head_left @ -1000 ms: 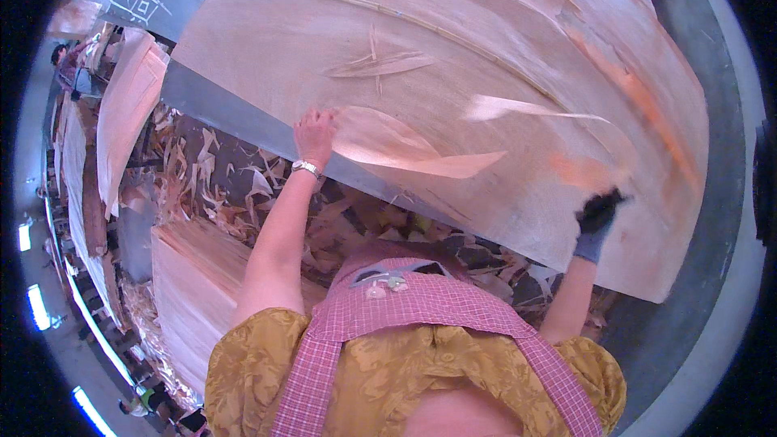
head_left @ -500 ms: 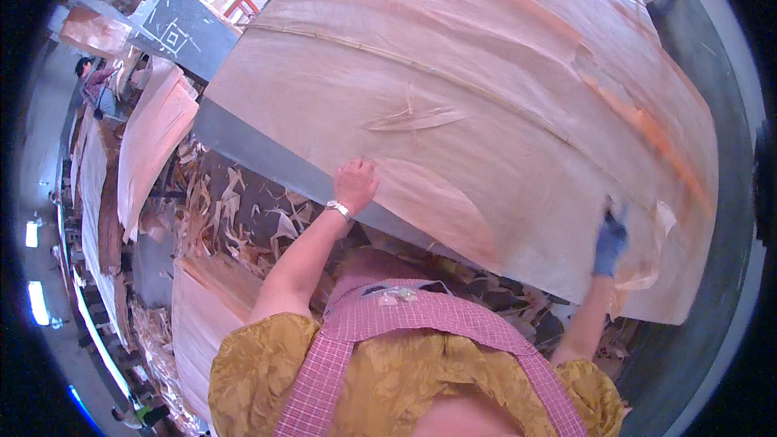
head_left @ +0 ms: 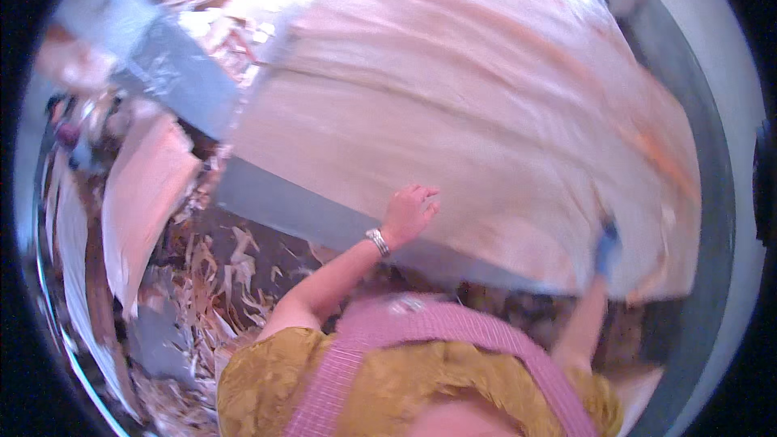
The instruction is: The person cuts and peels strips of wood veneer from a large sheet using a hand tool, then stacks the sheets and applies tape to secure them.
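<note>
So the big thin wood sheet (head_left: 453, 113) is spread across most of the table (head_left: 299, 207), leaving a bare grey strip that's widest at the near left corner and tapers off toward the right. It's rippled all over, so my guess is light for its size, floppy across the middle and pretty easy to split along the grain. Can't tell if it's one layer or several. I'd take it with flat fingers close to the near corners, never by one spot in the middle. Probably dry and a bit rough, so not too slippery.

Left hand (head_left: 411, 212) is over the near edge, fingers loosely bent and apart, nothing in it that I can see; whether it's touching is anyone's guess. Right hand (head_left: 606, 244), in a dark blue glove, is by the near right corner, too blurred to tell if it's gripping anything.

Torn scraps (head_left: 235, 271) are piled below the table's near left corner. No readable labels anywhere; the pale marks on the grey panel (head_left: 188, 81) past the far left are just smears.
</note>
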A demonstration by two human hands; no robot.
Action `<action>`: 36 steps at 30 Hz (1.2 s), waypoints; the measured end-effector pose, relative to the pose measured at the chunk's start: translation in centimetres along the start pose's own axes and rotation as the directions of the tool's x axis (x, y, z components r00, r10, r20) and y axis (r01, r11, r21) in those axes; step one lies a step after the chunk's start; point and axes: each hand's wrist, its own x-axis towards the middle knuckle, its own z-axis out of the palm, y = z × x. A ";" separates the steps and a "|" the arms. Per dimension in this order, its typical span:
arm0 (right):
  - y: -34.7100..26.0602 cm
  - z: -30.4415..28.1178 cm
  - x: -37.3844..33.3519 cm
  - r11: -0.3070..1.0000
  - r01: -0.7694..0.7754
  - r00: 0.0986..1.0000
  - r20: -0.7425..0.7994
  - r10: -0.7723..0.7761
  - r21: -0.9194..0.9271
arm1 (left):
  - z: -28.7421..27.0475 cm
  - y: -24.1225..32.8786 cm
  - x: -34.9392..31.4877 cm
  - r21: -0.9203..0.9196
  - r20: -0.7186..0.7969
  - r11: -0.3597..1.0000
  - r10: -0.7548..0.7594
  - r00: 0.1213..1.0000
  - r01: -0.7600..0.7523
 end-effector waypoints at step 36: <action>-90.2 49.7 -5.9 0.433 0.254 0.706 0.140 -0.694 0.865 | -45.7 -14.7 -0.5 -0.757 -0.157 0.651 -0.268 0.951 0.059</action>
